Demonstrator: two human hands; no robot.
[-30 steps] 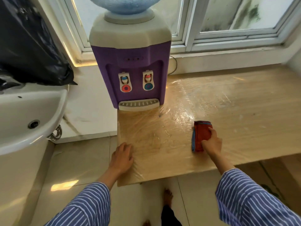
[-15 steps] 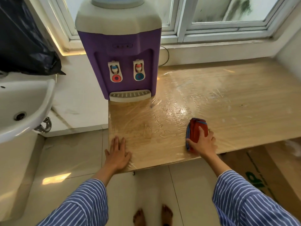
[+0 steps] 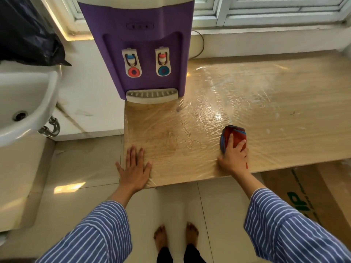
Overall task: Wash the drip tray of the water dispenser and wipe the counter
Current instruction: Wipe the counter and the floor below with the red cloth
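A purple water dispenser (image 3: 144, 44) stands at the back left of a wooden counter (image 3: 256, 95) covered in clear plastic film. Its white slotted drip tray (image 3: 152, 95) sits in place at the dispenser's foot. My right hand (image 3: 234, 155) presses a folded red and blue cloth (image 3: 235, 134) flat on the counter near the front edge. My left hand (image 3: 134, 168) lies flat with fingers spread on the counter's front left corner. Wet streaks and small puddles (image 3: 188, 143) show on the film between the two hands.
A white washbasin (image 3: 28, 103) hangs at the left with a chrome drain pipe (image 3: 50, 128) beneath it. A black plastic bag (image 3: 24, 33) lies above the basin. Window frames (image 3: 266, 10) run behind the counter. Cardboard (image 3: 303, 190) lies on the floor under the counter's right side.
My right hand has drawn the cloth toward the counter's front edge. My left hand stays planted on the corner. The view has tilted down, showing my feet.
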